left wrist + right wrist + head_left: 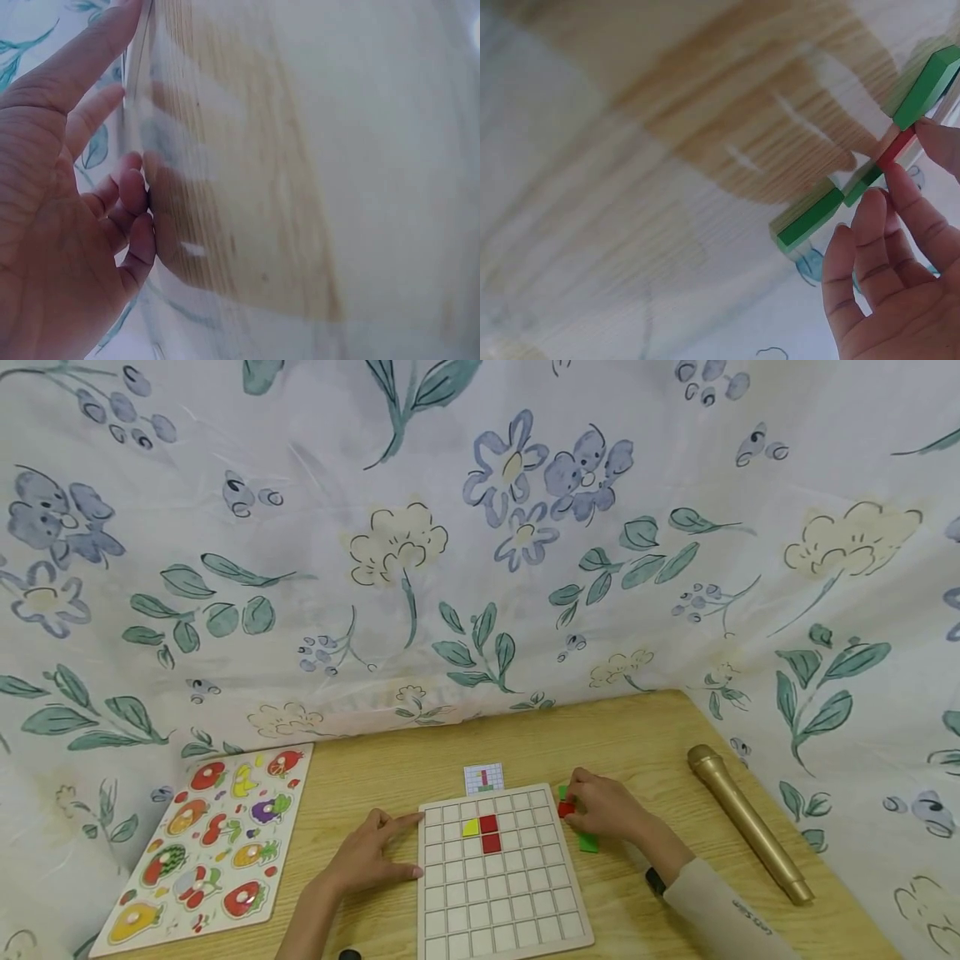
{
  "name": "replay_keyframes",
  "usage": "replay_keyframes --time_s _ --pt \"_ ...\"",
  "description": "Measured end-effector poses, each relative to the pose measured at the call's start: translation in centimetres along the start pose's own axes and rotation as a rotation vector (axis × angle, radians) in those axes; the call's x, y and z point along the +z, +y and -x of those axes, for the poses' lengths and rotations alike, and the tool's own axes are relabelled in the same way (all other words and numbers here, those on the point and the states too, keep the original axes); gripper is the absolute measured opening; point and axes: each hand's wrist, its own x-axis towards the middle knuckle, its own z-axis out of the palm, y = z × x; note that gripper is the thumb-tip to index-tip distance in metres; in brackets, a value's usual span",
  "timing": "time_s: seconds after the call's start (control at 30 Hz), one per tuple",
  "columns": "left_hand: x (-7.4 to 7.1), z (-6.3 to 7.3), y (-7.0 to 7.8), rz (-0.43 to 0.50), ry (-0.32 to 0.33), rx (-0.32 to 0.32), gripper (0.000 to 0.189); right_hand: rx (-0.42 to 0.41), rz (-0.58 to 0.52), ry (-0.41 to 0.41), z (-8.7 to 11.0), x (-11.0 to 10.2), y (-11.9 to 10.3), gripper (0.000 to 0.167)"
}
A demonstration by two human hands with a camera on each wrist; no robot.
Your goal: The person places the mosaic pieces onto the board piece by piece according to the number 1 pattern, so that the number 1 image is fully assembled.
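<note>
A wooden grid board (498,887) lies in front of me in the head view. On it sit a yellow tile (471,827) with a slanted side and two red tiles (491,843), one below the other. My left hand (365,853) touches the board's left edge with the thumb and index finger spread apart. Beyond the board's right edge, my right hand (606,806) pinches a red tile (894,149) between thumb and index finger. Several green tiles (810,219) lie on the table close by its fingertips, partly hidden by the hand in the head view.
A small card (483,777) with a printed grid pattern lies behind the board. To the left is a fruit puzzle board (213,843); a gold microphone (750,827) lies at the right. A dark round object (349,955) shows at the bottom edge. Floral cloth (480,568) hangs behind the wooden table (375,768).
</note>
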Motion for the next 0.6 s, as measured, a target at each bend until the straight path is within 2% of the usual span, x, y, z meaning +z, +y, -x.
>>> replay_keyframes --time_s 0.23,0.47,0.6 --pt "-0.1 0.0 0.1 0.006 -0.003 -0.013 0.082 0.001 0.024 -0.002 -0.1 0.0 0.0 0.021" --pt "0.0 0.1 0.1 0.005 0.001 -0.013 0.082 0.019 -0.048 0.026 -0.2 -0.6 -0.3 0.016" --pt "0.1 0.0 0.0 0.002 0.003 -0.007 0.083 -0.037 -0.079 0.04 -0.5 -0.8 -1.2 0.018"
